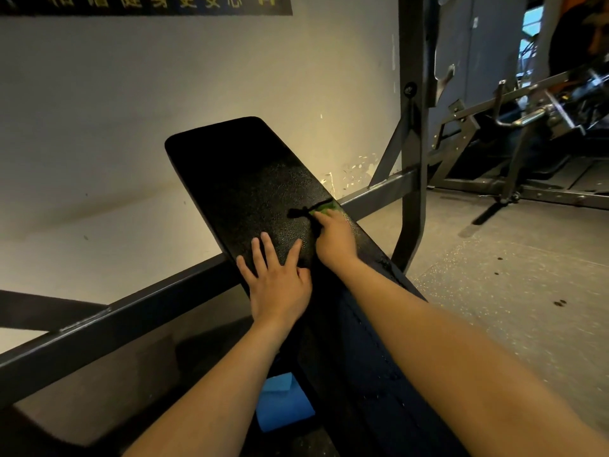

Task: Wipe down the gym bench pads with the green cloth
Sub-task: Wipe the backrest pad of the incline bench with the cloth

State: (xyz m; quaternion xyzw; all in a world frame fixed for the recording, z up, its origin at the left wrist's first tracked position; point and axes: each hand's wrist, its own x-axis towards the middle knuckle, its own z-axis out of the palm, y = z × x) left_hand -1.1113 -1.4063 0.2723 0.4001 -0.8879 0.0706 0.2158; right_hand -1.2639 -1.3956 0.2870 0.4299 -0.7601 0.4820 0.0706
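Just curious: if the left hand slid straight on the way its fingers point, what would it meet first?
Likely nothing: the left hand lies flat on the bench pad, with bare pad ahead to its far edge. The green cloth sits off to its right.

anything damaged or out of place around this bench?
Minor only. The wall shows a patch of chipped paint flecks just right of the bench pad, above the frame bar. A few dark bits lie on the floor. The pad's lit surface looks intact.
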